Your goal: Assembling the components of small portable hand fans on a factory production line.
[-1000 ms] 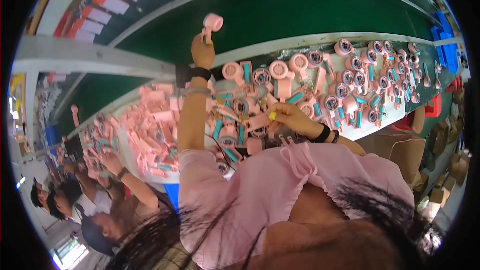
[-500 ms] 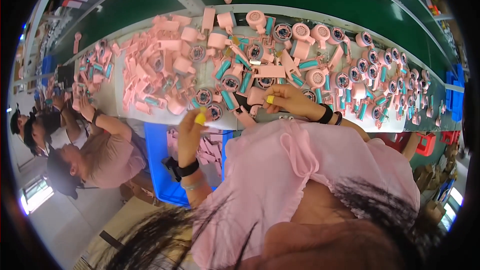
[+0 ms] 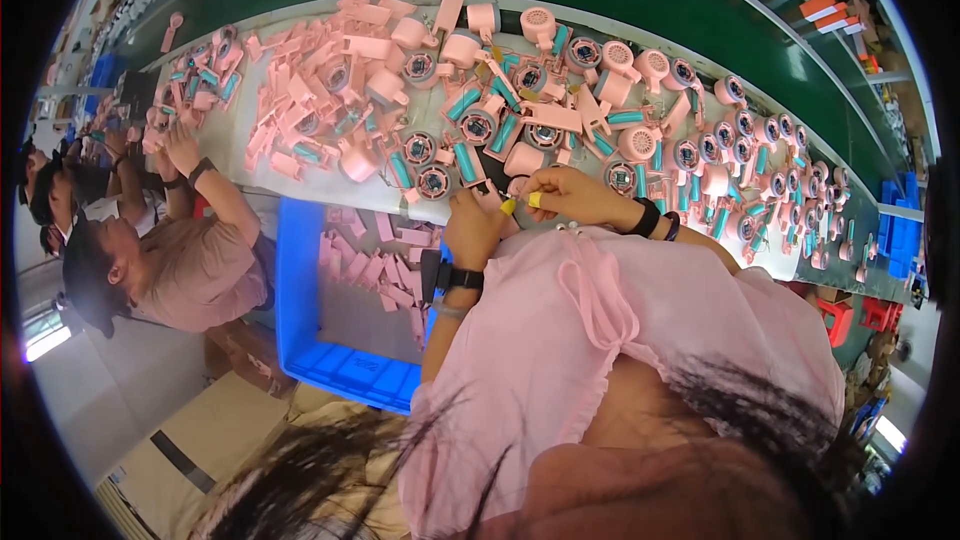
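Note:
My left hand (image 3: 475,228) is at the front edge of the table, its fingers bent in toward my right hand, with a yellow cover on one fingertip. My right hand (image 3: 572,196) is just beside it, fingers pinched together, also with a yellow fingertip cover. Between the two hands lies a pink plastic fan part (image 3: 489,196), partly hidden by my fingers. Whatever is pinched is too small to make out. Just beyond are a pink fan head with an exposed round motor (image 3: 433,181) and a teal battery cell (image 3: 467,164).
Pink housings (image 3: 310,100) are heaped at left; assembled fan heads (image 3: 637,143) spread to the right. Below the table edge, left of my arm, a blue bin (image 3: 300,310) holds pink pieces. A co-worker (image 3: 190,250) works at the left. Red stools (image 3: 838,320) stand at right.
My left hand has moved right and up, from over the bin to beside my right hand. The right hand stays pinched near the same spot. The view has shifted slightly.

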### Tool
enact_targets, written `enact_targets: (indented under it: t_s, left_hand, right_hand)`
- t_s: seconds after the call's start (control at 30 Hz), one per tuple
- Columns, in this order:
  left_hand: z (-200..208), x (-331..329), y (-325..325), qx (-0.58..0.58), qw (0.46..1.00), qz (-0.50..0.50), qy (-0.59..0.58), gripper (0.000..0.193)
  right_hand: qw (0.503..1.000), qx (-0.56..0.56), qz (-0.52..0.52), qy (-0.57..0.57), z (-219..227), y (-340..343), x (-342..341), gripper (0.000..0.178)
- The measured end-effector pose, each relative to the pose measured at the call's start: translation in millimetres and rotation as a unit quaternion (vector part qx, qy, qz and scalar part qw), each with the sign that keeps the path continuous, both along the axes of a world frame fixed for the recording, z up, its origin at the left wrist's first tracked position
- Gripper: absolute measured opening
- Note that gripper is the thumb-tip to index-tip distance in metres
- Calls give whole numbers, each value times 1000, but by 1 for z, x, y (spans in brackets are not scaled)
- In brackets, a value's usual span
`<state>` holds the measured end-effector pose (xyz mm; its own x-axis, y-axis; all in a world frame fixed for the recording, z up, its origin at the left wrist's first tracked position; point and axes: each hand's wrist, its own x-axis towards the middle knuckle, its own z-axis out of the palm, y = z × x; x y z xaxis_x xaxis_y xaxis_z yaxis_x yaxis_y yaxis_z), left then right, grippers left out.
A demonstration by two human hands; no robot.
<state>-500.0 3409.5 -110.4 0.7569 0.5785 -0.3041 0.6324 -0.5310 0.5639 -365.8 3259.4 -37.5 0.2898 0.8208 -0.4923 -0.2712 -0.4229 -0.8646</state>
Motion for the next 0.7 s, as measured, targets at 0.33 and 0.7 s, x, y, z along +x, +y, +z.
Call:
enact_targets:
  t_s: [0.33, 0.7]
  left_hand:
    - [3, -11, 11, -8, 1000, 7, -23, 46]
    - [11, -11, 30, -233, 957, 37, -167, 37]
  right_hand:
    - [885, 124, 26, -448, -11, 4, 2, 20]
    - [735, 143, 174, -639, -18, 15, 6, 27]
